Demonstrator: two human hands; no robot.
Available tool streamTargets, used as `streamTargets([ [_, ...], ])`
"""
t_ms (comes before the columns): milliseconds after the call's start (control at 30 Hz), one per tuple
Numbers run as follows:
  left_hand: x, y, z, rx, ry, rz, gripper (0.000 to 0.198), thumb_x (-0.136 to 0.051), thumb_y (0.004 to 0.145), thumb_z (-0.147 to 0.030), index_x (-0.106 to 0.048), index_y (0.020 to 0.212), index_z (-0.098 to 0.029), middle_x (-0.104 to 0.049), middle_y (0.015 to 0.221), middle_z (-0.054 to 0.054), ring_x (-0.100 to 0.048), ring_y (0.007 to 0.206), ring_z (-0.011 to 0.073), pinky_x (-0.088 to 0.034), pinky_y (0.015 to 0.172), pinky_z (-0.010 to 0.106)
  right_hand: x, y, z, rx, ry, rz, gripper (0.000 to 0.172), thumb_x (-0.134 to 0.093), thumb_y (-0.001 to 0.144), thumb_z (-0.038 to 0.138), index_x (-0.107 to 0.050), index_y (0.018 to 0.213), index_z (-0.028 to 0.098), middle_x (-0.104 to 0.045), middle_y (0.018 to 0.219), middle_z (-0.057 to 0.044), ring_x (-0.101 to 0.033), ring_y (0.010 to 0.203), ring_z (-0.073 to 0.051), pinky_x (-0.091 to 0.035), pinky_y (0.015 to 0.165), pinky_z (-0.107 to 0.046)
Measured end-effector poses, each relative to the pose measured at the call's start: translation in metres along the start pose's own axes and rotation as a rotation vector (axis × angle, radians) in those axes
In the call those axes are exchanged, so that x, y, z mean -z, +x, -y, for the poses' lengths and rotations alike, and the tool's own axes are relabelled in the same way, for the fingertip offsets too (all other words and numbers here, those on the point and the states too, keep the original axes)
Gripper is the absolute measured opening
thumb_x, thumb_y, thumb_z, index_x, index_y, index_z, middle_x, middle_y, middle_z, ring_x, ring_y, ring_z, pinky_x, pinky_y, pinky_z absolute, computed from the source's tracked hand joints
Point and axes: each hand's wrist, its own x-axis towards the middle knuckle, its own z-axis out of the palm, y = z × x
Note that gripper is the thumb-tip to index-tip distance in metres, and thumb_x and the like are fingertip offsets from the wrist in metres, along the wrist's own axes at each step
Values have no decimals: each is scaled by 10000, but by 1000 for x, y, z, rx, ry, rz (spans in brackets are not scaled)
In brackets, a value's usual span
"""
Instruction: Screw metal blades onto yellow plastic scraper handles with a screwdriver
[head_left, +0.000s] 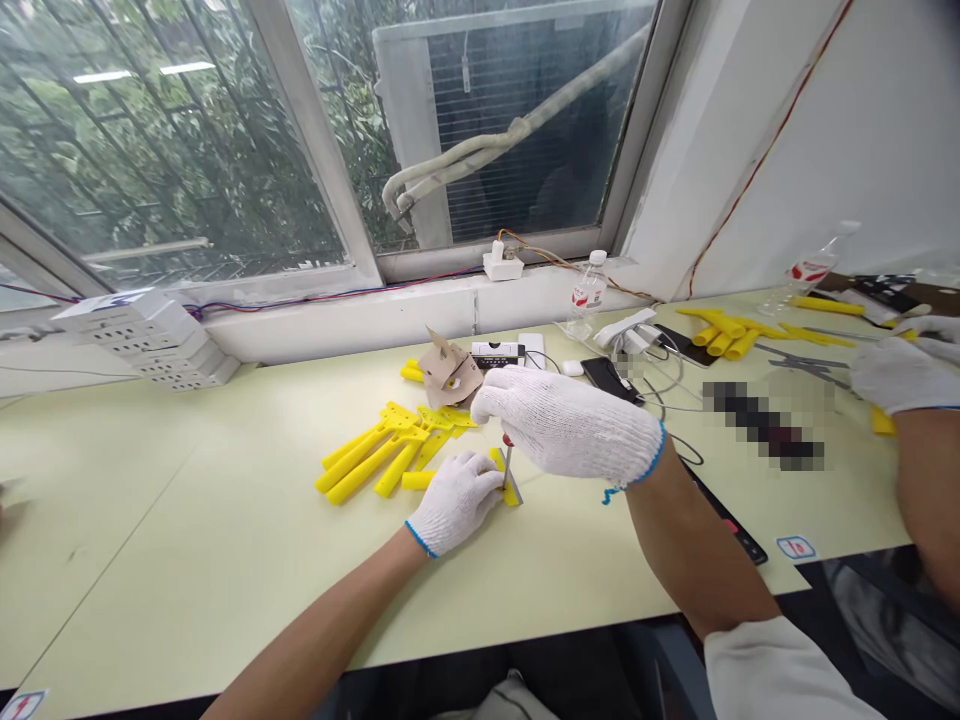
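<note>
My left hand (pixel 457 502), in a white knitted glove with a blue cuff, presses a yellow scraper (pixel 417 481) down on the table. The scraper's handle shows left of the fingers, and its head with a grey blade edge shows to their right. Above the head, my gloved right hand (pixel 574 420) is closed around a screwdriver (pixel 508 468); most of its handle is hidden in the fist, with a bit of red showing. The shaft points down to the scraper head. Whether the tip sits in a screw is too small to tell.
Several yellow scraper handles (pixel 375 455) lie beyond my left hand, near a crumpled brown paper (pixel 448 375). A bottle (pixel 589 295), phone (pixel 611 378) and cables stand at the back right. Another person's gloved hand (pixel 904 375) works at the far right. White boxes (pixel 150 340) are stacked left.
</note>
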Motion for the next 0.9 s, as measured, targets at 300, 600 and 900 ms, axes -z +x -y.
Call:
streamTargets([
  [300, -2, 0, 3, -27, 4, -28, 128, -692, 1022, -175, -758, 1093, -260, -733, 1139, 53, -642, 1031, 253, -515, 901, 421, 8, 16, 36, 275, -575, 290, 688, -280, 1022, 536, -800, 837, 125, -717, 766, -83, -709, 800, -76, -348, 546, -184],
  [600, -1, 0, 2, -20, 7, -49, 91, -689, 1037, -217, -765, 1071, -255, -729, 1121, 65, -637, 1025, 258, -505, 891, 422, -5, 5, 60, 212, -761, 359, 359, -555, 1042, 324, -742, 1119, 27, -741, 940, -118, -693, 880, -120, -560, 771, -202],
  [900, -2, 0, 3, -16, -16, -34, 127, -683, 1028, -200, -765, 1101, -263, -722, 1132, 66, -632, 1029, 262, -504, 884, 423, 216, -58, 2, 246, -674, 354, 714, -207, 1090, 392, -755, 776, 60, -589, 605, -103, -691, 839, -162, -555, 727, -298],
])
